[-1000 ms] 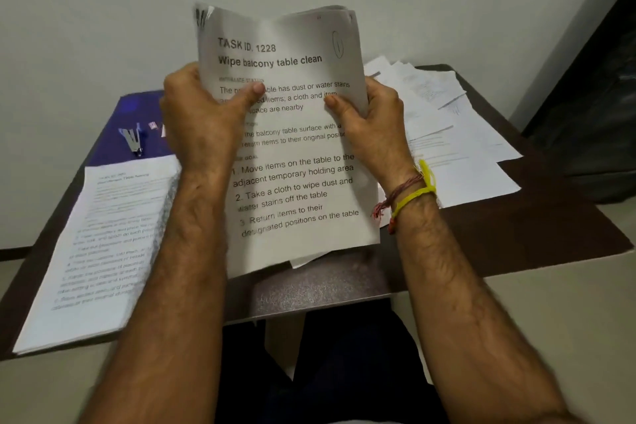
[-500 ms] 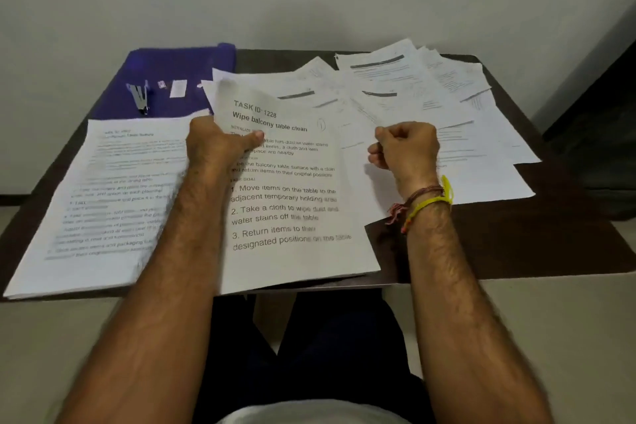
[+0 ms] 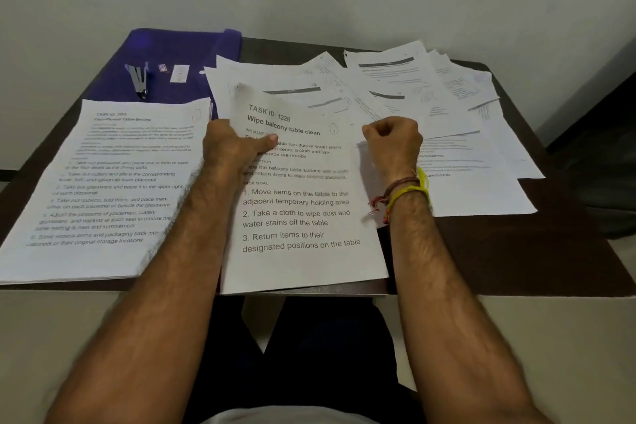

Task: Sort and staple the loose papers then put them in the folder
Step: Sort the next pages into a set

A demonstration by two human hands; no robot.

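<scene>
Loose papers lie fanned and overlapping across the right and far middle of the dark brown table, several sheets tilted at odd angles. On the left side a neater stack of papers rests flat, its top sheet printed with numbered lines, its near edge at the table's front rim. Behind that stack, at the far left corner, the purple folder lies flat on the table. Between the two piles, the left hand grips a printed set headed "Wipe balcony table clean", thumb pressed on its face and fingers behind its left edge; the set's lower end reaches the table's near edge and its upper left corner curls up. The right hand is clenched into a fist holding nothing, just beside the set's right edge, above the scattered sheets. A yellow and red thread band circles the right wrist. On the folder lies a small metal stapler, with a small white box near it.
</scene>
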